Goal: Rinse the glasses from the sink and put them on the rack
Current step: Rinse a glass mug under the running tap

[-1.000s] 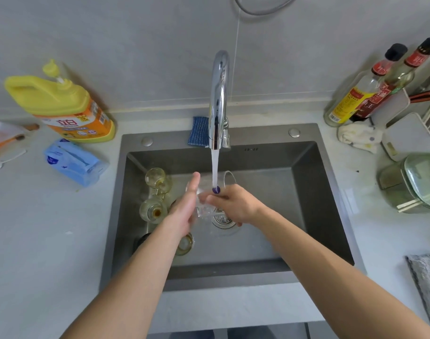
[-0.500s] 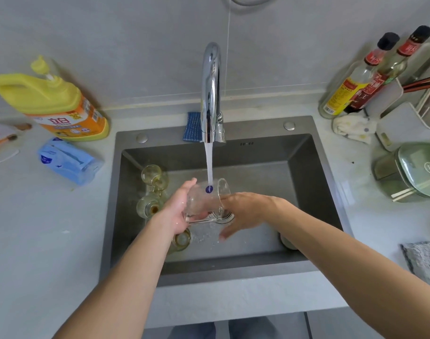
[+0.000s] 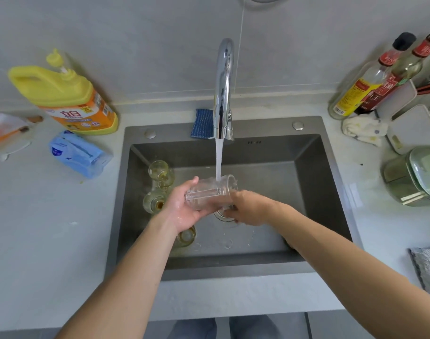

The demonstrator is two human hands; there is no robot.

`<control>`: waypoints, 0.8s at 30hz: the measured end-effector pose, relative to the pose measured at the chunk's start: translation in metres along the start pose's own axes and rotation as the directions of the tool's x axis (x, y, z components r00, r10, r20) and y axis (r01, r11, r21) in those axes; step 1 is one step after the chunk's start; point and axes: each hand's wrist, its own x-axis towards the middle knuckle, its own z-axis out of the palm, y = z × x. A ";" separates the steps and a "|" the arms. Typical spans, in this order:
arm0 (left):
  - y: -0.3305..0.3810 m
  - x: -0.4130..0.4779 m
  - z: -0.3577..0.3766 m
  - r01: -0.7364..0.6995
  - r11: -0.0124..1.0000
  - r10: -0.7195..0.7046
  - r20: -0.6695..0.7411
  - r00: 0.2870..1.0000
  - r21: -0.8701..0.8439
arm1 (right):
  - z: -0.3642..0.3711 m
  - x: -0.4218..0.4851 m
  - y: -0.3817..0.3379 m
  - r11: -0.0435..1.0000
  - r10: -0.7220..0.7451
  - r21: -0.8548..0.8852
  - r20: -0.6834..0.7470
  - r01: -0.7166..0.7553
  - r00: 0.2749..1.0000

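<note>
A clear glass mug (image 3: 209, 193) lies on its side under the running water of the tap (image 3: 223, 94), over the middle of the dark sink (image 3: 314, 172). My left hand (image 3: 182, 209) cradles its base from below with fingers curled round it. My right hand (image 3: 248, 209) holds the mug at its rim end, near the handle. Three yellowish glasses stand in the sink's left part: one at the back (image 3: 160, 171), one in the middle (image 3: 154, 201), one half hidden under my left wrist (image 3: 187, 237).
A yellow detergent jug (image 3: 64, 96) and a blue packet (image 3: 77, 154) sit on the left counter. A blue sponge (image 3: 203, 123) lies behind the tap. On the right are sauce bottles (image 3: 363, 89), a white rack (image 3: 414, 123), a glass lidded container (image 3: 414, 177) and a grey cloth (image 3: 426, 267).
The mug has been tipped onto its side and raised under the stream. My right hand moved from on top of it to its rim end.
</note>
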 end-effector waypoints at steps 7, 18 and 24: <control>0.006 0.001 -0.002 -0.050 0.999 0.050 -0.008 0.999 -0.016 | 0.014 0.008 -0.015 0.842 -0.017 0.527 -0.184 0.113 0.983; -0.008 0.005 0.001 -0.060 0.987 0.089 -0.193 0.977 0.148 | 0.005 0.004 -0.011 0.976 -0.087 0.191 -0.109 0.107 0.990; -0.013 0.002 0.004 -0.097 0.991 0.110 -0.135 0.985 0.096 | 0.012 0.008 -0.029 0.811 -0.017 0.572 -0.187 0.123 0.982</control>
